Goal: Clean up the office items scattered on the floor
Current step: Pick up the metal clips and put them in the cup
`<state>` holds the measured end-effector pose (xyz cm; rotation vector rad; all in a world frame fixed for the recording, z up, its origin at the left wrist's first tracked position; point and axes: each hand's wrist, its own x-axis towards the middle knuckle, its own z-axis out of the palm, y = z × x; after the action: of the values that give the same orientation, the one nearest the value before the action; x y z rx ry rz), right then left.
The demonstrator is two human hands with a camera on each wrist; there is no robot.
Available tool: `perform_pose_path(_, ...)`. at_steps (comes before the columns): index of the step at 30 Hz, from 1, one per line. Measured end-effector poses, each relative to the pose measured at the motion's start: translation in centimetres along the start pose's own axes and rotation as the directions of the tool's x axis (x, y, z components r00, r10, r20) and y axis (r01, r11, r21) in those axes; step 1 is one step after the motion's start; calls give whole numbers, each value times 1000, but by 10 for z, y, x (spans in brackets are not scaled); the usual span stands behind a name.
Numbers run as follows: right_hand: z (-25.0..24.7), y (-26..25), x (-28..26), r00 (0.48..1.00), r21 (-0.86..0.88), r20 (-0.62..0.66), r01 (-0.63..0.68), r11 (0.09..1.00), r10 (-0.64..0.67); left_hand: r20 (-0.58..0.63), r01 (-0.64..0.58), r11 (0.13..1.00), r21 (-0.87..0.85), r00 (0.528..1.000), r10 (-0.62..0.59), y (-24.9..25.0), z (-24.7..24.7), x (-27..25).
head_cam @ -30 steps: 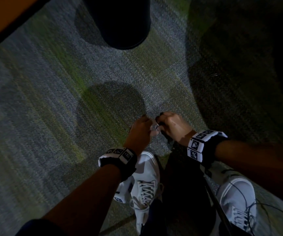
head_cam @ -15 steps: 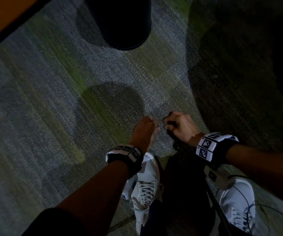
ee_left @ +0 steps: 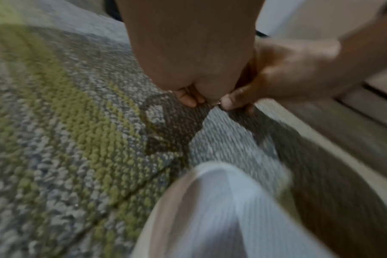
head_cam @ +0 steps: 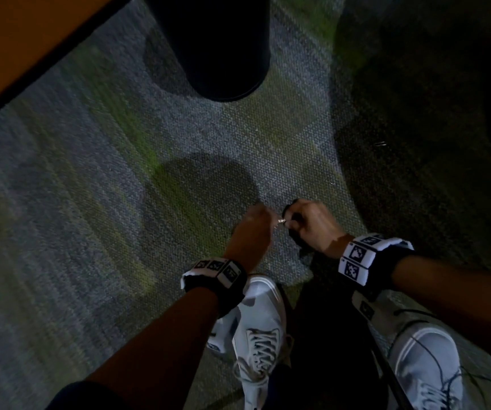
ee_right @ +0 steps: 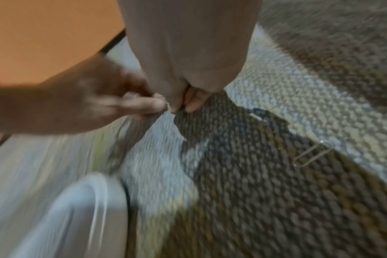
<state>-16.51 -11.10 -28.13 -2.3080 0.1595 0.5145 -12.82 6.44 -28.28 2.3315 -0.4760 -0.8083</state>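
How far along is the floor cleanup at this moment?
Midway at best. In hand: both hands, left and right, meet at small metal clips above the carpet. Left: a paperclip and another lie loose. Nothing visibly stored yet.

Your right hand hangs over the carpet with its fingers curled down, fingertips pinched together. Your left hand reaches in beside it, fingertips meeting yours at the pinch, where a small glint of metal shows; what it is cannot be told. A paper clip lies flat on the carpet, well apart from the pinch, in shadow. A smaller pale bit lies nearer the pinch. A white shoe toe sits below your left hand, blurred.
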Motion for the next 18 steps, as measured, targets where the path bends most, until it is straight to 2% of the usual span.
perform_pose_path(3,-7,7,4,997,39,-40,-58,998,59,-147,-2,999,-54,989,-6,-16,-15,5)
perform_pose_path(4,-6,8,4,998,30,-31,-45,999,46,-149,-17,1000,-26,989,13,-19,-19,4)
perform_pose_path(7,-1,1,5,996,-42,23,85,996,-84,-138,-61,998,9,988,62,-22,-25,-4)
perform_pose_path(10,4,-12,10,968,-137,107,239,961,-226,-153,-37,999,23,987,40,-25,-23,-10)
perform_pose_path(12,5,-14,13,953,-218,144,294,931,-267,-147,-11,1000,24,989,15,-30,-20,-14)
perform_pose_path(15,10,-16,13,957,-245,141,282,928,-254,-130,-5,1000,-2,992,5,-32,-16,-17)
perform_pose_path(18,12,-24,11,981,-233,109,182,955,-161,-132,16,1000,-18,991,-18,-30,-16,-15)
